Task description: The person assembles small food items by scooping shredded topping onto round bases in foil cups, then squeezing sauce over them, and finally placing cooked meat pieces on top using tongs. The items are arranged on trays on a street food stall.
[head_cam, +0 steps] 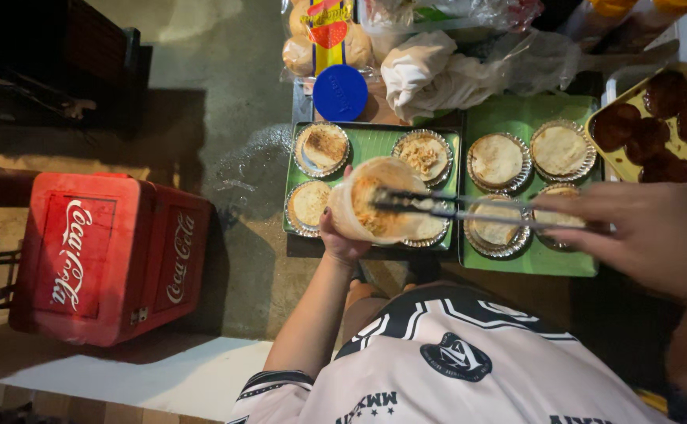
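My left hand (337, 239) holds a clear plastic tub (375, 200) of shredded yellowish filling, tilted over the left green tray (371, 140). My right hand (650, 235) grips metal tongs (469, 208) whose tips reach into the tub's mouth. Foil tart tins (324, 148) with pale round cakes sit on that tray; one (422, 153) carries shredded topping. More tins (496, 161) sit on the right green tray (532, 110).
A red cooler box (104, 255) stands on the floor at the left. A blue lid (340, 93), a bag of buns (324, 39) and crumpled plastic bags (437, 74) lie behind the trays. A yellow tray of dark round patties (657, 126) sits at the right.
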